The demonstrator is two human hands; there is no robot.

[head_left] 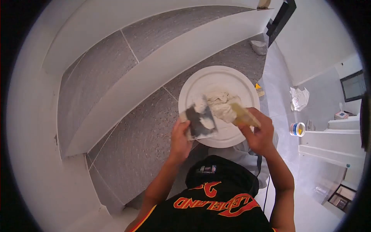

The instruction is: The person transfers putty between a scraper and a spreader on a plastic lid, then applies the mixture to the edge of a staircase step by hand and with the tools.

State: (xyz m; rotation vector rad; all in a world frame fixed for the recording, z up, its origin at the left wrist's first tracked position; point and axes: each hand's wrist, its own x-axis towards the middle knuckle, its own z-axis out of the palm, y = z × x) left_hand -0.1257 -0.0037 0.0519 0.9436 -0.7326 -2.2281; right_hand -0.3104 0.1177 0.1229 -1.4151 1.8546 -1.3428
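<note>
Clearly, a working stage is shown rather than a beginning or an end: a lump of pale putty (221, 105) has already been heaped on the round white lid (210, 79), which lies on the grey speckled stair tread (135, 150), and some of it has been picked up on the tools, while most of the heap is yet to be used. A dark flat trowel blade (199, 123) is gripped by the left hand (181, 140), its fingers closed round the blade's near edge, and whitish smears are seen across the blade. A yellowish scraper (244, 115) is held by the right hand (259, 133), fingers wrapped shut about its handle, its tip pressed into the putty. The putty looks thick, creamy and folded, soft enough to hold ridges. Off to the right, on the floor, a small paint tub (297, 129) and a crumpled white bag (299, 98) are seen, well apart from the lid.
</note>
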